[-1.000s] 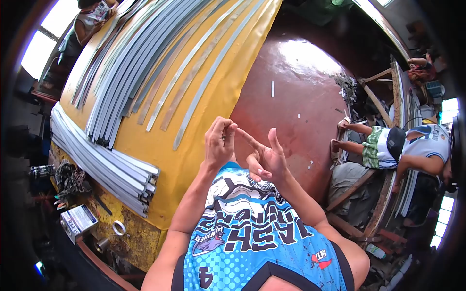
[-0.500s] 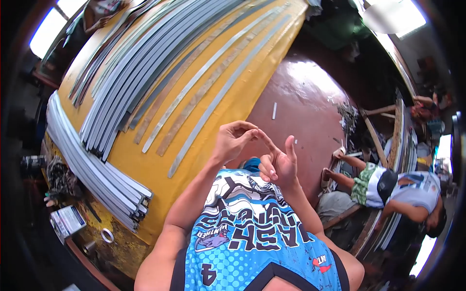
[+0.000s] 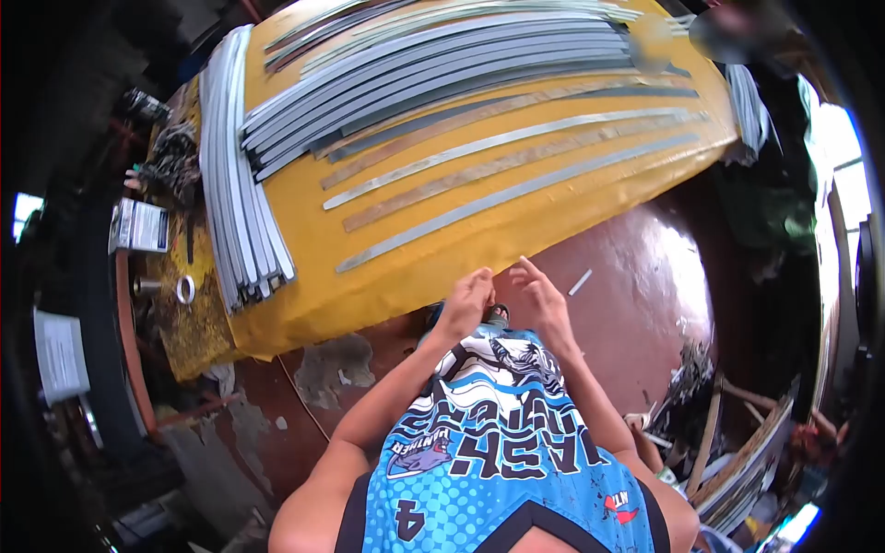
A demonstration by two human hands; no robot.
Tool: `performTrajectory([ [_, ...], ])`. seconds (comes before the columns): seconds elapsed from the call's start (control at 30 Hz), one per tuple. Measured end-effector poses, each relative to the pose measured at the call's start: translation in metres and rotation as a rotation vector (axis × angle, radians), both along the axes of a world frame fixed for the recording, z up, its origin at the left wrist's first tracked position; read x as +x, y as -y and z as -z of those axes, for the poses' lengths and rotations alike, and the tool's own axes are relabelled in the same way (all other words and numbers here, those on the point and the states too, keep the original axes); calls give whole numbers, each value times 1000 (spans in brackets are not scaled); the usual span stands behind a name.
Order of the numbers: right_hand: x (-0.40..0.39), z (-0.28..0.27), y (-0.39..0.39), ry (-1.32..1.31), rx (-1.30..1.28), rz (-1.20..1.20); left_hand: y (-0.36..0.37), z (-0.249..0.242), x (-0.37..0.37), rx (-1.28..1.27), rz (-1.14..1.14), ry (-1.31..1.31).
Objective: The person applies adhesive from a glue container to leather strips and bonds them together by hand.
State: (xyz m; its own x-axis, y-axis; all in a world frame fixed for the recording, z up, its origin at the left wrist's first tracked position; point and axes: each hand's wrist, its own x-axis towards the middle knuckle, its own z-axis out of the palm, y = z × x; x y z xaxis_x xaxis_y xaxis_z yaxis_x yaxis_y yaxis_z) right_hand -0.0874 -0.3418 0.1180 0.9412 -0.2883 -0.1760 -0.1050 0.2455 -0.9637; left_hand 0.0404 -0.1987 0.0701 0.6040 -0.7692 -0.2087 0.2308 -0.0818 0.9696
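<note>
My left hand (image 3: pixel 468 302) is near the yellow table's front edge, its fingers bunched together; whatever may be between them is hidden. To its right, a small gap away, my right hand (image 3: pixel 539 297) has bent fingers that are apart, and nothing shows in it. Both hands are in front of my blue patterned shirt (image 3: pixel 498 415). Beyond them on the yellow table (image 3: pixel 406 276) lie a long grey strip (image 3: pixel 516 192), a brownish strip (image 3: pixel 516 166) and a pale strip (image 3: pixel 498 143), side by side.
Many grey strips (image 3: pixel 442 78) are stacked farther back. A bundle of pale strips (image 3: pixel 235 175) lies across the table's left end. A white ring (image 3: pixel 185 289) and a box (image 3: pixel 143 226) are at the far left. One small white strip (image 3: pixel 580 282) lies on the reddish floor (image 3: pixel 618 323).
My hands have come apart; before, my left fingers touched my right index finger. The view has turned, so the table now stretches across the front. The person at the right is mostly out of view.
</note>
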Motion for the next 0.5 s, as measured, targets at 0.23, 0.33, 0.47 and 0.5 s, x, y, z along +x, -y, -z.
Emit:
performTrajectory([
  [0.23, 48, 2, -43, 498, -1001, -302, 3, -58, -32, -487, -356, -761],
  [0.33, 65, 47, -18, 458, -1123, -267, -16, -98, -36, -436, -314, -569],
  [0.47, 56, 45, -25, 185, -367, -412, -11, -105, -41, -297, -312, 28],
  [0.5, 55, 7, -44, 116, 43, -397, -5, -96, -39, -141, -336, 322],
])
